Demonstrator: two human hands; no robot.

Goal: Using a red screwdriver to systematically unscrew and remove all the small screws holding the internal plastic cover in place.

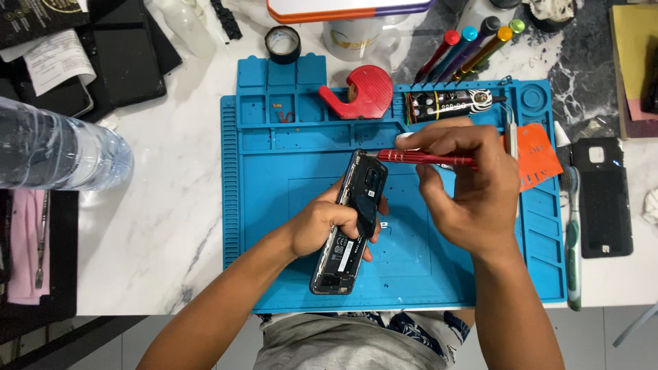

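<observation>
My left hand (pixel 322 226) grips an opened phone (pixel 351 223), tilted up off the blue mat (pixel 274 205), its bare insides facing me. My right hand (pixel 466 185) pinches a red screwdriver (pixel 425 158) lying almost level, its tip touching the phone's top end. Behind my hands, on the mat's far edge, sit a red tape dispenser (pixel 362 91) and a small striped battery pack (pixel 449 104). More screwdrivers (pixel 473 44) with coloured caps fan out past that edge. An orange card (pixel 538 154) lies at the mat's right side, a toothbrush (pixel 571 233) and black back cover (pixel 603 205) just beyond it. A water bottle (pixel 58 154) lies at the tabletop's left edge.
</observation>
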